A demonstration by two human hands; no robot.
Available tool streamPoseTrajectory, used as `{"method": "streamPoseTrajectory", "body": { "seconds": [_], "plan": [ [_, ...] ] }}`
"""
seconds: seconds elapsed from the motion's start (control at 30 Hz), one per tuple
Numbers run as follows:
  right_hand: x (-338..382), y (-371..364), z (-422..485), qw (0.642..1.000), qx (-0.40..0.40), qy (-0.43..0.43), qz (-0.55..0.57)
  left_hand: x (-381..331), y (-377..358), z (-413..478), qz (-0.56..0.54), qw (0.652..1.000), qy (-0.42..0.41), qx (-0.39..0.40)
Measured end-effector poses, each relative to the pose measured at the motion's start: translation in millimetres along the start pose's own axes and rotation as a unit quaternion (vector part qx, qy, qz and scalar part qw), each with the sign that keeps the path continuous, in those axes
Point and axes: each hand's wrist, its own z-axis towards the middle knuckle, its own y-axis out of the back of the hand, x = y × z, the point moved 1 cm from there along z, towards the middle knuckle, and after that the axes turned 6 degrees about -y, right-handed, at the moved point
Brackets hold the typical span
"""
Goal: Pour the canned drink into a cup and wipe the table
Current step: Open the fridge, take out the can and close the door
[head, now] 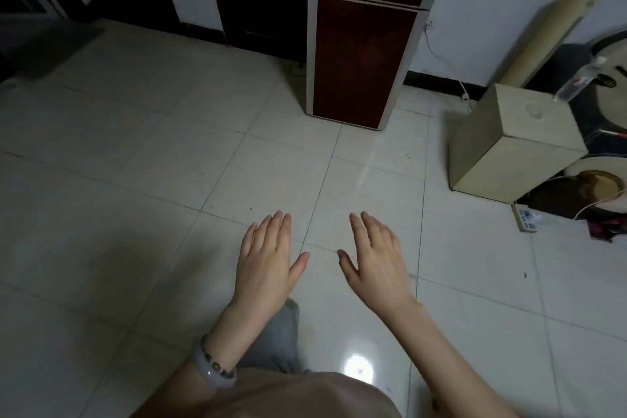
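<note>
My left hand and my right hand are held out flat in front of me, palms down, fingers straight and together, above a white tiled floor. Neither hand holds or touches anything. A bead bracelet and a pale bangle sit on my left wrist. No can, cup, cloth or table shows in this view.
A tall dark-red cabinet with white edges stands ahead. At the right sit a beige box, a plastic bottle, a power strip with cables, and round dark objects. Dark doorways lie at the back left.
</note>
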Motion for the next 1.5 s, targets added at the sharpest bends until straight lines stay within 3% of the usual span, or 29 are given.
{"method": "streamPoseTrajectory", "body": {
  "seconds": [0.77,1.1,1.5],
  "plan": [
    [8.3,-29.6,432.8,0.999,-0.030,-0.010,-0.007,153.4,0.9,403.5,0.028,0.998,-0.050,-0.039],
    [-34.4,-51.8,584.8,0.999,-0.042,-0.027,0.002,185.5,-34.8,552.2,0.015,1.000,-0.027,0.003],
    [-77.9,-57.8,772.4,0.997,-0.070,0.013,0.011,204.8,-44.0,740.5,-0.015,0.999,0.001,-0.036]
  ]
}}
